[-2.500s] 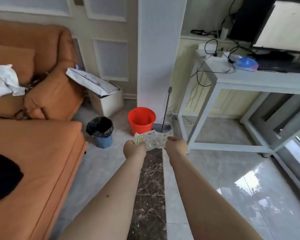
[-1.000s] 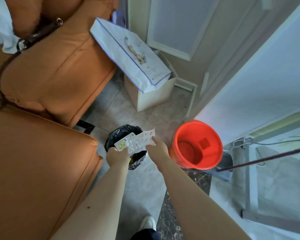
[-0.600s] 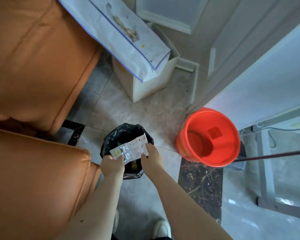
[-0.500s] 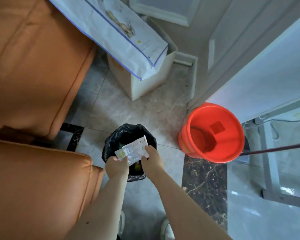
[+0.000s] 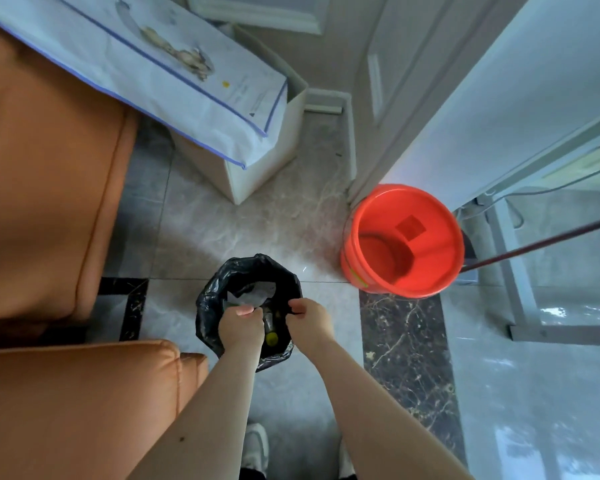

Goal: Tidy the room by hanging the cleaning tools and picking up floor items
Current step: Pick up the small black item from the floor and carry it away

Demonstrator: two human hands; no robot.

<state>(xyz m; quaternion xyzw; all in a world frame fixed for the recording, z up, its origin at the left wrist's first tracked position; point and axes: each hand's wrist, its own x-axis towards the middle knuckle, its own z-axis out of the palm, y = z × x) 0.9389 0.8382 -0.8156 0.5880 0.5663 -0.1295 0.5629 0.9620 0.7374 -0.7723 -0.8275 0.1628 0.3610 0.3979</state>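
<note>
A small bin lined with a black bag (image 5: 208,306) stands on the tiled floor directly in front of me. A crumpled clear plastic wrapper (image 5: 253,294) lies down inside it, above a bottle with a yellow cap (image 5: 271,337). My left hand (image 5: 240,327) is closed over the bin's near side, its fingertips on the wrapper's near edge. My right hand (image 5: 309,320) is closed at the bin's right rim, pinching a fold of the black bag. A dark mop handle (image 5: 541,242) slants across the right, behind a red bucket (image 5: 402,244).
An orange sofa (image 5: 49,202) fills the left side, close to the bin. A white box (image 5: 267,161) with a large white paper bag (image 5: 160,67) across it stands ahead. A white pillar (image 5: 499,98) and a white table frame (image 5: 520,299) are on the right. My shoes (image 5: 257,445) show below.
I walked up to the bin and leaned over it. The wrapper, held spread between both hands above the bin, has gone down into the bag, and my right hand has come off it.
</note>
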